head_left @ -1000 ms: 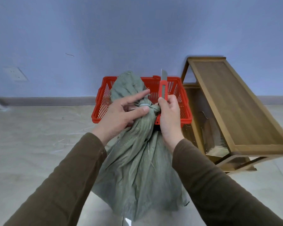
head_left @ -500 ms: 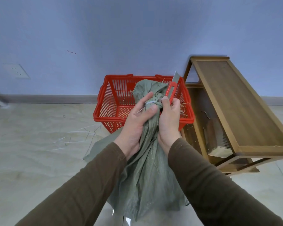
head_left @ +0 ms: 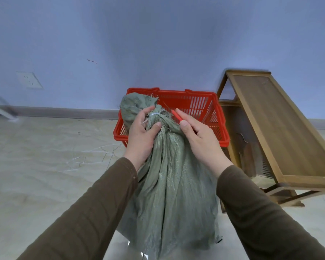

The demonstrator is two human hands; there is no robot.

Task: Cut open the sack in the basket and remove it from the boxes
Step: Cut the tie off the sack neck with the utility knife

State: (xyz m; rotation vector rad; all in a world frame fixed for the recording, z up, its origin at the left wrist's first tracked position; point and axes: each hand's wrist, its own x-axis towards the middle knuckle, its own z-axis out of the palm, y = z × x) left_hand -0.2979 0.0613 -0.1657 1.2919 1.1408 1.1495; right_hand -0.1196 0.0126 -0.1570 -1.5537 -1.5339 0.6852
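Observation:
A grey-green woven sack point(head_left: 169, 184) stands in front of me, its neck bunched and tied with a white zip tie point(head_left: 155, 114). My left hand point(head_left: 142, 136) grips the neck just below the tie. My right hand point(head_left: 199, 139) holds a red utility knife point(head_left: 175, 115), its thin blade pointing left towards the tie. Behind the sack sits the red plastic basket point(head_left: 204, 109). No boxes show; the sack hides its contents.
A wooden shelf unit point(head_left: 281, 132) leans tilted just right of the basket. A blue wall with a socket point(head_left: 29, 79) stands behind. Pale floor point(head_left: 45, 166) with loose white strands spreads to the left.
The knife went from upright beside the sack's neck to lying low and pointing left at the tie. My right hand drew back to the right, and the neck leans left.

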